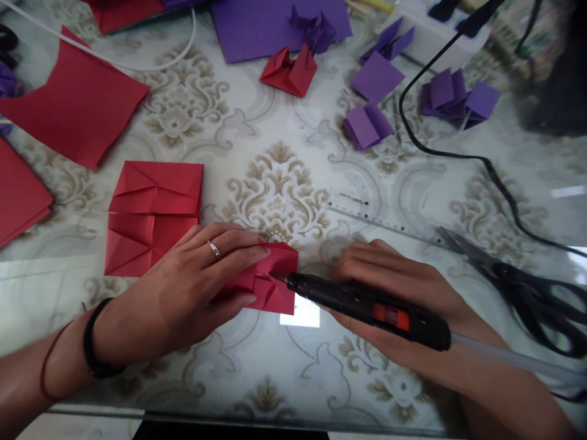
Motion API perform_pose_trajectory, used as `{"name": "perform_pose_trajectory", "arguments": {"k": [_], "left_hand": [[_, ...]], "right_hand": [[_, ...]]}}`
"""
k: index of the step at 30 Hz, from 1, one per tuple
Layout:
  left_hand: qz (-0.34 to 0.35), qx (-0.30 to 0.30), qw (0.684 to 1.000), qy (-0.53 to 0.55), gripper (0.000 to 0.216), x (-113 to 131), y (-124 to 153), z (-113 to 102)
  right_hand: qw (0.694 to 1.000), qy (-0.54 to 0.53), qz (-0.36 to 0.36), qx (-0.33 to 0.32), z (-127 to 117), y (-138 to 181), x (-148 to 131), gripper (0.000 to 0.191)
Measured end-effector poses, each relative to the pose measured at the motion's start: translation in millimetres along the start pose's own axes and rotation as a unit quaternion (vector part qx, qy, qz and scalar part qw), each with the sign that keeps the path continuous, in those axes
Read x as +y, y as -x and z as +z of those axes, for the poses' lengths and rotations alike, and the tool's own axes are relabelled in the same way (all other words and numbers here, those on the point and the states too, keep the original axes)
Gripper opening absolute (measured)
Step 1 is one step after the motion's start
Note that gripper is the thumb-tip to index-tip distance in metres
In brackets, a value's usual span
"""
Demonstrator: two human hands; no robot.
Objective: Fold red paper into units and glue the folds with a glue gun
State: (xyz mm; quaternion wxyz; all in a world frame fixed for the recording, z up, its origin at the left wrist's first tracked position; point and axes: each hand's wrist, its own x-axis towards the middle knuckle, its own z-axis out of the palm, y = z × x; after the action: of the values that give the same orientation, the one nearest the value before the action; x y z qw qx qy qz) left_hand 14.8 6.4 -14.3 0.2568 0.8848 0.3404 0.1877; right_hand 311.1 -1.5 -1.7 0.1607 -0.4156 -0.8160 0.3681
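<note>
My left hand [192, 278] holds a small folded red paper [277, 293] down on the table, its fingers on the upper side and the thumb at the lower edge. A black glue gun [362, 305] with an orange-red window is in my right hand [398, 272], fingers wrapped around it. Its nozzle points left and meets or nearly touches the paper's centre folds. Just behind my left hand, a larger folded red paper square [177, 189] lies partly covered by that hand.
A clear ruler [389, 223] and black scissors [518, 287] lie at right. Folded purple papers [378, 76], a folded red piece [293, 73] and red sheets [87, 104] lie farther back. A black cord [431, 150] runs from a white power strip [444, 40].
</note>
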Motion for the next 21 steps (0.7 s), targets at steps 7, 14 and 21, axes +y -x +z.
{"name": "perform_pose_trajectory", "arguments": {"k": [7, 14, 21], "left_hand": [[0.003, 0.007, 1.0, -0.004, 0.039, -1, 2, 2], [-0.002, 0.006, 1.0, -0.001, 0.039, -2, 0, 3], [-0.005, 0.033, 0.997, 0.065, 0.031, 5, -8, -20]], "right_hand": [[1.0, 0.001, 0.009, 0.012, 2, 3, 1, 0.021], [1.0, 0.007, 0.015, 0.007, 2, 5, 3, 0.021], [0.998, 0.017, 0.005, 0.054, 5, 6, 1, 0.022]]}}
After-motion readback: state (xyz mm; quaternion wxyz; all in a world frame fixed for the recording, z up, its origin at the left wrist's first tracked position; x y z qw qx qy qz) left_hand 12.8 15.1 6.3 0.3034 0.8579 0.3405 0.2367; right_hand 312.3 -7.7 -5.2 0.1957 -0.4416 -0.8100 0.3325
